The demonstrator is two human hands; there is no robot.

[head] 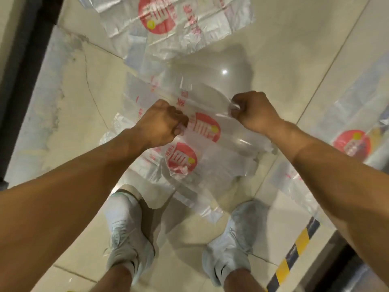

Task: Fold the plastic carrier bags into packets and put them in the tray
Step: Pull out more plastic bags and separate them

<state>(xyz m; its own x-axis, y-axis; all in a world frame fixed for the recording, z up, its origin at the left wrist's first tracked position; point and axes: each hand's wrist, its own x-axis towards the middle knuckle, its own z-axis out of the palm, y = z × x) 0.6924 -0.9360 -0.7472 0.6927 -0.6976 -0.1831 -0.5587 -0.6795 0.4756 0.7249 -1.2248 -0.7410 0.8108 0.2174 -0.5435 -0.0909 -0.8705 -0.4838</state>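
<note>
Plastic carrier bag [229,159], clear and thin, hangs in the air between both hands above the pale tiled floor [294,60]. It carries a red round logo with white lines and a small yellow dot, and red characters run beside it. The print is too blurred to read. A second such logo shows just nearer through the film. I cannot tell whether it belongs to the same bag or to plastic lying under it.

The left hand [162,123] pinches the upper edge with curled fingers at the left, and the right hand [254,112] pinches it at the right, fingers also curled tight on the film. That edge runs left to right, a little farther away at the right end. The bag's long axis drops from the hands toward the near side, and its lower end lies between the white shoes [126,228].

A second bag [168,17] with the same red logo lies flat and creased on the floor at the far side, well apart from the hands. A third bag [347,140] lies at the right, close to the right forearm. A dark frame [31,39] bounds the floor at the left, and a yellow and black striped strip [294,249] bounds it at the near right. Bare tile shows between the far bag and the hands.
</note>
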